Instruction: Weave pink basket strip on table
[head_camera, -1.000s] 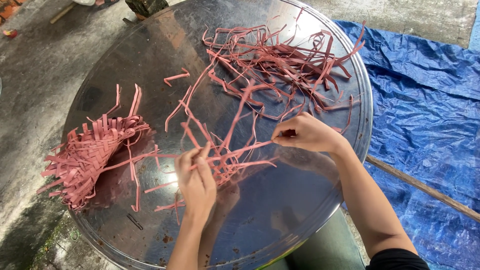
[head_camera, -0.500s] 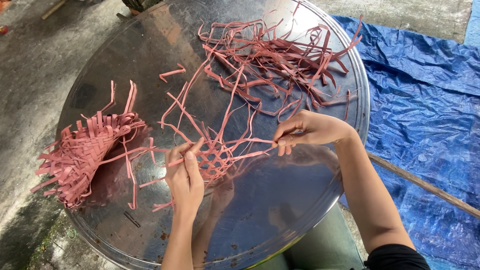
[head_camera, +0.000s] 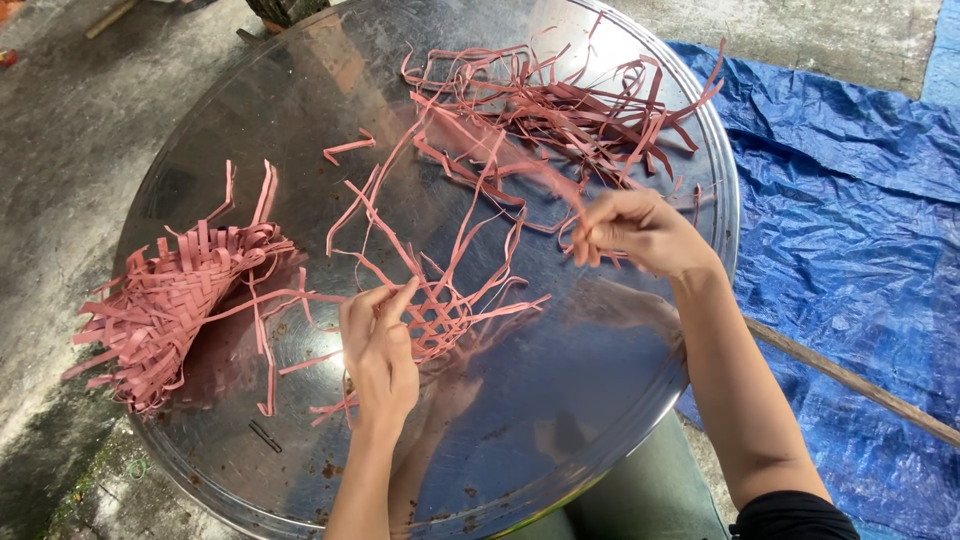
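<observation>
**A:** Head view is showing your left hand (head_camera: 380, 350) pinching the near edge of the small woven patch (head_camera: 440, 320), thumb and fingers closing on its strips, toward the near-middle of the round metal tabletop (head_camera: 560, 420). Are you keeping it flat?

**B:** You are holding it almost flat, just lifting the near corner. Your right hand (head_camera: 640, 235) is hovering higher, toward the right edge, fingertips pressing together on a single pink strip (head_camera: 480, 215) that is arching up from the patch and blurring with motion.

**A:** So which step are you working on?

**B:** As I judge it, you are drawing one strip through the weave and taking out its slack. The patch is only a few crossings wide, so the piece is looking early in its making.

**A:** What is the next move asking of you?

**B:** Probably a steady pull along the strip's own line while your left hand is bracing the crossings, then laying it over and under its neighbours. Tugging sideways is risking loosened crossings.

**A:** And around you?

**B:** A loose heap of pink strips (head_camera: 570, 105) is lying at the far edge, a finished woven basket (head_camera: 170, 310) is lying on its side at the left edge, and a blue tarpaulin (head_camera: 850, 230) is spreading over the ground beyond the right edge.
</observation>
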